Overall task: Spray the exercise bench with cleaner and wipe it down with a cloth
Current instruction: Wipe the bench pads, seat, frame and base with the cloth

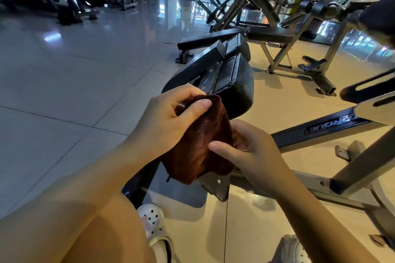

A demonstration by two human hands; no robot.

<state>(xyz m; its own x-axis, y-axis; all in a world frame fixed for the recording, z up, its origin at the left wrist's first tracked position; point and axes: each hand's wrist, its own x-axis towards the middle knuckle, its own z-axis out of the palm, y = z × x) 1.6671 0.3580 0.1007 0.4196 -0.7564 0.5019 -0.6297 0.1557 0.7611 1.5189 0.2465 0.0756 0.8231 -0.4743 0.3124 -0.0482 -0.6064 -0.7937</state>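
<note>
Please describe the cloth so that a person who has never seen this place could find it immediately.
Start at the black padded bench in the middle of the gym floor. Just in front of its near end, the left hand and the right hand hold a cloth between them. It is the only soft, rust-brown thing among black pads and grey metal frames.

The cloth [198, 143] is hanging between the left hand [168, 119] and right hand [248, 149]. The bench pad [237, 85] is lying just beyond them, and two clogs [152, 223] are standing below on the floor [64, 83].
</note>
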